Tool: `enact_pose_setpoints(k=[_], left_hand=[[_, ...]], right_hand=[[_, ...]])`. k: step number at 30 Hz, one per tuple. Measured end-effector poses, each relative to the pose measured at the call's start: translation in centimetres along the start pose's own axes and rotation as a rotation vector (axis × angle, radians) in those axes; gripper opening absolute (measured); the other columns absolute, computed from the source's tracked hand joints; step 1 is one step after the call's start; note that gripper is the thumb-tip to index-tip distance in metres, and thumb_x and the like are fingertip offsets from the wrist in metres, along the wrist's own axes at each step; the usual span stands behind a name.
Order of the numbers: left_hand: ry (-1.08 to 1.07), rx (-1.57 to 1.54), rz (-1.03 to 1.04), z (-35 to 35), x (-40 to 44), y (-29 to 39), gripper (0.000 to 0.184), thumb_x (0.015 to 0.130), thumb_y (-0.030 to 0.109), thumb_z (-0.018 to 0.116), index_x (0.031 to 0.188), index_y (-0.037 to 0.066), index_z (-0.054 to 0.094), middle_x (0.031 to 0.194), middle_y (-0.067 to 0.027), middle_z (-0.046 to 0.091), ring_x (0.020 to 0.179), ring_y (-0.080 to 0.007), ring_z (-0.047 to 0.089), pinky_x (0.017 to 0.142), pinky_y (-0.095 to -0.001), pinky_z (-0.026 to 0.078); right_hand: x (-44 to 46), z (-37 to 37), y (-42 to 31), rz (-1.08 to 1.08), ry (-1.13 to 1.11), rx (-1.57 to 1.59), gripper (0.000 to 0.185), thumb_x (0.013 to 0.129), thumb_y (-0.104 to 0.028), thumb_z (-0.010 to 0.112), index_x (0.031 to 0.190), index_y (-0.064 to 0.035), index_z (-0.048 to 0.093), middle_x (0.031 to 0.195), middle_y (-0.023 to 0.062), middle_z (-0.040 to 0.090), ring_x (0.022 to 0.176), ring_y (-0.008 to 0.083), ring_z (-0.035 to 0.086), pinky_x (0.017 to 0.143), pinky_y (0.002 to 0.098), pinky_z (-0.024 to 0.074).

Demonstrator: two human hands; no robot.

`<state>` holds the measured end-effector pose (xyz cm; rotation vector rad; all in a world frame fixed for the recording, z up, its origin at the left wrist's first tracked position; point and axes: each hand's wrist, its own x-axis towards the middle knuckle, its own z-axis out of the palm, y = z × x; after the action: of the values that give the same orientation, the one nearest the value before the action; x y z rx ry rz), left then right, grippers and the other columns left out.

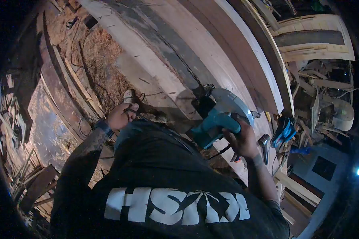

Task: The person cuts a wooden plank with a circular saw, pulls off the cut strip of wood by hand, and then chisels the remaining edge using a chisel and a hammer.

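Note:
My right hand (243,138) is wrapped round the rear handle of a teal circular saw (214,124) with a pale grey blade guard. The saw rests on long wooden boards (209,51), beside a dark lengthwise strip. Low on the left, my left hand (121,116) is closed with a dark cord (130,112) between its fingers. The cord runs right across my black shirt toward the saw. The saw's blade is hidden under the guard and body.
A metal-headed tool (264,142) and a blue tool (284,132) lie right of the saw. Sawdust (101,55) covers the ground at left, near a shoe (128,96). Scrap wood (319,87) is piled at right; a slatted wooden panel (317,51) stands behind it.

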<state>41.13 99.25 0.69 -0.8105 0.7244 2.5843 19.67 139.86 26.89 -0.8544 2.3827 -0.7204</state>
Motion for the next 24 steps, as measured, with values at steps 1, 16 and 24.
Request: enact_pose_setpoints(k=[1, 16, 24], left_hand=[[0.013, 0.006, -0.011, 0.0, 0.0, 0.1, 0.034, 0.103, 0.033, 0.061, 0.120, 0.005, 0.068, 0.111, -0.0017, 0.068, 0.085, -0.0175, 0.059, 0.075, -0.0340, 0.045], [0.161, 0.542, 0.162, -3.4, 1.1, -0.9, 0.013, 0.097, 0.009, 0.066, 0.105, 0.001, 0.061, 0.085, -0.0072, 0.069, 0.075, -0.0134, 0.062, 0.069, -0.0312, 0.053], [0.191, 0.860, 0.210, 0.6, -1.6, 2.1, 0.027, 0.102, 0.027, 0.067, 0.094, 0.002, 0.069, 0.074, -0.0061, 0.066, 0.065, -0.0144, 0.060, 0.062, -0.0326, 0.050]], right_hand=[[0.1, 0.1, 0.1, -0.013, 0.008, 0.003, 0.025, 0.094, -0.022, 0.071, 0.107, -0.0011, 0.067, 0.095, 0.0158, 0.069, 0.087, 0.0325, 0.068, 0.080, 0.0411, 0.0528], [4.0, 1.1, -2.6, 0.148, -0.066, 0.060, 0.037, 0.092, -0.027, 0.074, 0.114, 0.0013, 0.064, 0.099, 0.0228, 0.071, 0.095, 0.0398, 0.069, 0.085, 0.0468, 0.0521], [6.5, 1.0, -3.1, 0.077, -0.097, -0.012, 0.041, 0.087, -0.024, 0.076, 0.115, 0.0030, 0.067, 0.101, 0.0196, 0.072, 0.093, 0.0290, 0.070, 0.086, 0.0407, 0.0536]])
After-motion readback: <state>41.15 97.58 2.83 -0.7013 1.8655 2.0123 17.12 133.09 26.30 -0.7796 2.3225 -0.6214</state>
